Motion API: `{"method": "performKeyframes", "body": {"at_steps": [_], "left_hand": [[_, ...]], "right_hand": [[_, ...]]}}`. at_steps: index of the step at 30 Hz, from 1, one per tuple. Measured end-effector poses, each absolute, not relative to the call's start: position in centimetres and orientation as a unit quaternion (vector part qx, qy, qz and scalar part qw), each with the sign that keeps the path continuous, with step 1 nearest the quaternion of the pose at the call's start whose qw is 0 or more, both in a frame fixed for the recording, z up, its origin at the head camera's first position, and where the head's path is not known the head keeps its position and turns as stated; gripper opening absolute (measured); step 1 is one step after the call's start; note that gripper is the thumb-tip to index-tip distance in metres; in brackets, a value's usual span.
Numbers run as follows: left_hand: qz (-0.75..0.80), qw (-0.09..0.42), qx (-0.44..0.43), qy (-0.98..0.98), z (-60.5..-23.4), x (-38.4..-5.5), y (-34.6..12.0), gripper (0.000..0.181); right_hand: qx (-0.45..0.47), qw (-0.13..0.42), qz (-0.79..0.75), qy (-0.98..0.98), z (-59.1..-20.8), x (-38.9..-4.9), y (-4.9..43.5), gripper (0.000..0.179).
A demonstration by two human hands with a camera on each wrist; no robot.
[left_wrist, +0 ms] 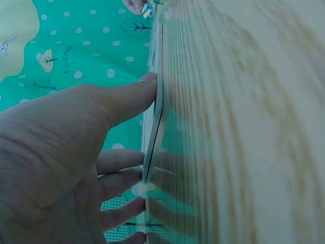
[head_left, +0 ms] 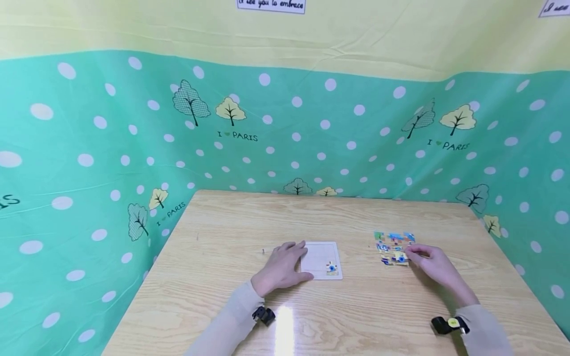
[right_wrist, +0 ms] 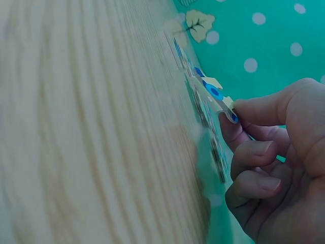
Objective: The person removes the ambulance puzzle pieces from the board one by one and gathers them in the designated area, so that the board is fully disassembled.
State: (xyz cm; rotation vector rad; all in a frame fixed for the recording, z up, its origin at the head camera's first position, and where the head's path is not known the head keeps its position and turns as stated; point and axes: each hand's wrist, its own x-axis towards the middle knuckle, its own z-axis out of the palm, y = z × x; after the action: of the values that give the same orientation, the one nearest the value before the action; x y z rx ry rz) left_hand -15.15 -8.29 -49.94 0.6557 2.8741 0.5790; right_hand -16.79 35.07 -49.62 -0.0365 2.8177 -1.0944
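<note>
In the head view a white square puzzle tray (head_left: pixel 317 257) lies on the table, with one puzzle piece with a blue round spot (head_left: pixel 331 268) in its lower right corner. My left hand (head_left: pixel 282 267) rests at the tray's left side, thumb (left_wrist: pixel 134 99) touching its edge and fingers spread toward the far corner. To the right, several colourful jigsaw pieces (head_left: pixel 394 242) lie in a close cluster. My right hand (head_left: pixel 432 264) pinches a puzzle piece (right_wrist: pixel 216 94) with a blue ring print between thumb and forefinger, tilted just over the cluster. Its other fingers are curled in the right wrist view.
The light wooden table (head_left: pixel 222 222) ends at a green and yellow printed curtain (head_left: pixel 249 163) at the back and both sides. A tiny dark bit (head_left: pixel 263 251) lies left of my left hand. Light reflects off the tabletop near the front.
</note>
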Motion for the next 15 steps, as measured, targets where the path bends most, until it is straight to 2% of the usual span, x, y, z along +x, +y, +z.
{"method": "performKeyframes", "body": {"at_steps": [15], "left_hand": [[0.194,0.066,0.216,0.955,-49.92,-15.13,-8.24,0.080]], "right_hand": [[-0.009,0.078,-0.344,0.936,-49.67,-16.76,36.16,0.049]]}}
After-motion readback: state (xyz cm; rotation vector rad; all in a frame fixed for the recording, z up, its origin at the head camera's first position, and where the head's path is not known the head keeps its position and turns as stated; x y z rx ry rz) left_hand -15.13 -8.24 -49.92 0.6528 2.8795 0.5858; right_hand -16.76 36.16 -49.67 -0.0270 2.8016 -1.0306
